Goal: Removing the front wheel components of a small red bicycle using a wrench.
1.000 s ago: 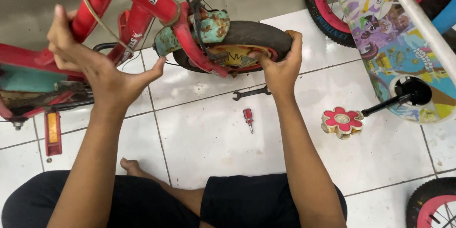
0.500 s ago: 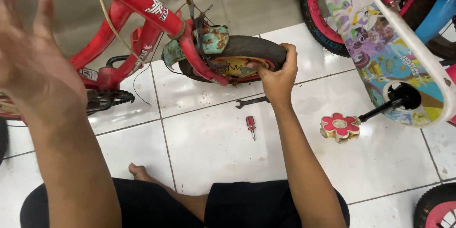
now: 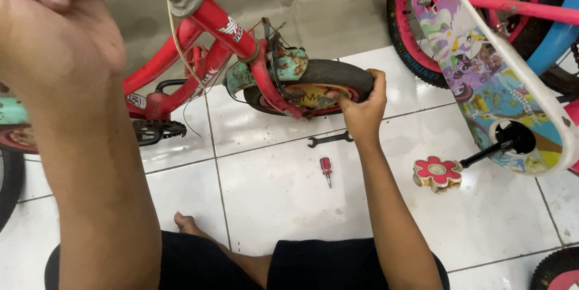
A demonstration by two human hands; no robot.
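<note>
Your red steel child's bicycle frame (image 3: 181,48) lies on the white tiled floor (image 3: 271,193). Your left hand (image 3: 54,30) is closed around a red part at far left; your right hand (image 3: 365,106) grips its small black front tyre (image 3: 338,73). Near it lie a slim steel spanner (image 3: 330,140) and a short red-handled screwdriver (image 3: 326,169).

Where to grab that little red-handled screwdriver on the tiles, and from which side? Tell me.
Take the screwdriver by its red handle, the thicker end pointing toward the wheel. Come straight down from above: it lies flat on the tile, apart from the wrench, with bare floor on both sides for fingers.
</note>
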